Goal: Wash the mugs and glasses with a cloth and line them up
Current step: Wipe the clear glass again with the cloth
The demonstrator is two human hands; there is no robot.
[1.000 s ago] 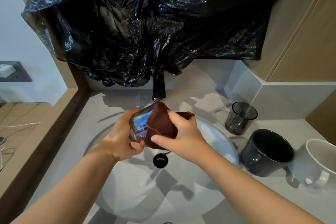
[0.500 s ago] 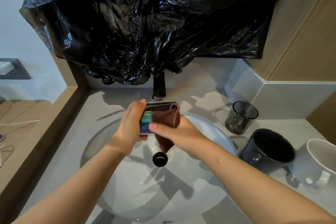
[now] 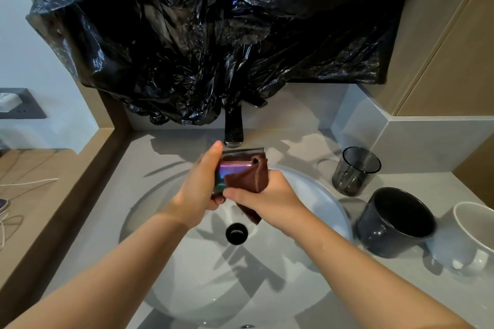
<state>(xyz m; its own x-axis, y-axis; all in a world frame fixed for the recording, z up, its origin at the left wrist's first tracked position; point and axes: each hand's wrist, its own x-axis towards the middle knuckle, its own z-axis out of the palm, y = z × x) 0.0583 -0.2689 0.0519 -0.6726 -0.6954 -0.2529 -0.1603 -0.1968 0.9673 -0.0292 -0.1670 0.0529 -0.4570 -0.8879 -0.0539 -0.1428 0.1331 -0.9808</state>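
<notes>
Over the white basin (image 3: 315, 195), just below the black faucet (image 3: 233, 128), my left hand (image 3: 199, 189) grips an iridescent glass (image 3: 230, 169) by its left side. My right hand (image 3: 267, 196) holds a dark red cloth (image 3: 251, 177) pressed around the glass's right side, with a corner of the cloth hanging below. On the counter to the right stand a smoky clear glass (image 3: 355, 171), a dark mug (image 3: 395, 223) and a white mug (image 3: 471, 238).
Crumpled black plastic sheeting (image 3: 213, 35) hangs over the wall behind the faucet. The drain (image 3: 236, 233) sits in the basin's middle. A wooden ledge (image 3: 40, 195) with cables runs along the left, and a wooden cabinet (image 3: 454, 48) rises at the right.
The glass has been turned upright and lifted slightly toward the faucet. The cloth now wraps its right side instead of covering its front.
</notes>
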